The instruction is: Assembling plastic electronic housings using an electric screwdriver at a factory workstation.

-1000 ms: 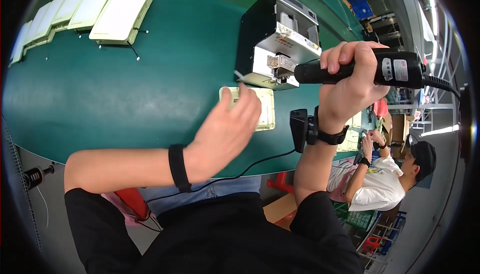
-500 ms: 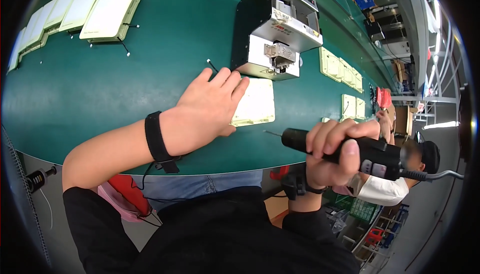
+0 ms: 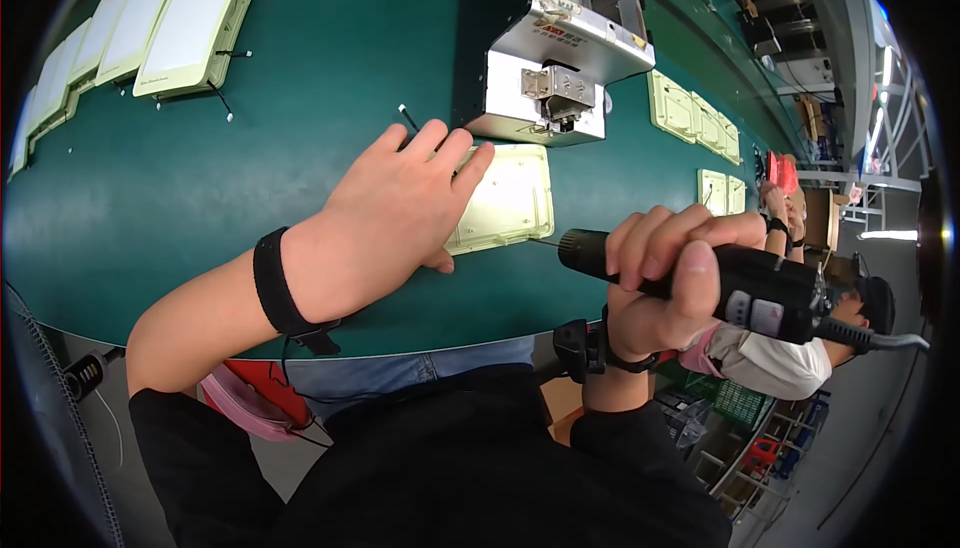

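A pale yellow-green plastic panel housing (image 3: 515, 193) lies on the green table in front of the machine. My left hand (image 3: 395, 213) rests over its left side, fingers spread and thumb by the near edge; the palm hides that part of the housing. In my right hand (image 3: 675, 273) is a black corded electric screwdriver (image 3: 755, 293), held nearly level with fingers wrapped round its body. Its thin bit points left, and the tip appears at the housing's near edge, toward the right corner. Beyond my left fingertips a short black cable with a white plug (image 3: 405, 113) sticks out.
A black and silver benchtop machine (image 3: 565, 93) stands just behind the housing. Finished-looking white-faced panels (image 3: 190, 33) overlap at the far left. More pale housings (image 3: 675, 108) lie to the right, where a co-worker (image 3: 775, 353) sits. The table's near edge (image 3: 420, 353) curves before me.
My right hand has brought the screwdriver bit up to the housing's near edge. The left hand stays over the housing. The whole view has shifted slightly.
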Motion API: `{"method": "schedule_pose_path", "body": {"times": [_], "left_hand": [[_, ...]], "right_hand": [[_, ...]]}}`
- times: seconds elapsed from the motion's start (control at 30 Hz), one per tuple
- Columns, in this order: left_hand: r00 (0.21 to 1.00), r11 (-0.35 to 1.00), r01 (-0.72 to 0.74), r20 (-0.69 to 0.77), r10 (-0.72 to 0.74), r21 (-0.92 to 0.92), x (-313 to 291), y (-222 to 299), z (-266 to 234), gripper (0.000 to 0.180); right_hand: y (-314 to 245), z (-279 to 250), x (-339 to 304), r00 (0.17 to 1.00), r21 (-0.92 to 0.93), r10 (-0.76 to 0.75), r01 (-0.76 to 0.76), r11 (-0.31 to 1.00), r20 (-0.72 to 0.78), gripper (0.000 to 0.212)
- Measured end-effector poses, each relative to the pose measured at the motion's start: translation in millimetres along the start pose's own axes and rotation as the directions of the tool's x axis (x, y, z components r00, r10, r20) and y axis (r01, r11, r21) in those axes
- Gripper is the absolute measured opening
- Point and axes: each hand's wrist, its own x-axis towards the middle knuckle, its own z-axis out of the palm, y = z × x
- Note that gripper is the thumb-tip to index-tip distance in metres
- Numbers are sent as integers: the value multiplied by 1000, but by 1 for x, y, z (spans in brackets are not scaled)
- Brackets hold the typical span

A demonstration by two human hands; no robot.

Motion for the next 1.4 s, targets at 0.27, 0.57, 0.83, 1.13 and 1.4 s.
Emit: {"method": "schedule_pose_path", "body": {"times": [0.27, 0.57, 0.83, 1.13, 1.4], "left_hand": [[998, 996, -25, -48, 29, 82, 2, 0, 0, 97], [999, 997, -2, -45, 6, 83, 0, 1, 3, 101], [998, 994, 36, -50, -31, 98, -4, 7, 5, 102], [997, 986, 64, 23, -68, 157, -2, 8, 5, 104], [998, 988, 59, -6, -58, 145, -2, 4, 8, 101]], "right_hand": [[4, 3, -1, 999, 5, -11, 11, 1000, 34, 25], [7, 3, -2, 999, -46, -23, 25, 999, 36, 19], [-31, 17, 45, 952, 167, -283, 262, 951, 118, 14], [-3, 39, 104, 979, -71, -197, 194, 978, -42, 8], [-21, 39, 34, 985, 148, -109, 89, 985, 132, 13]]}}
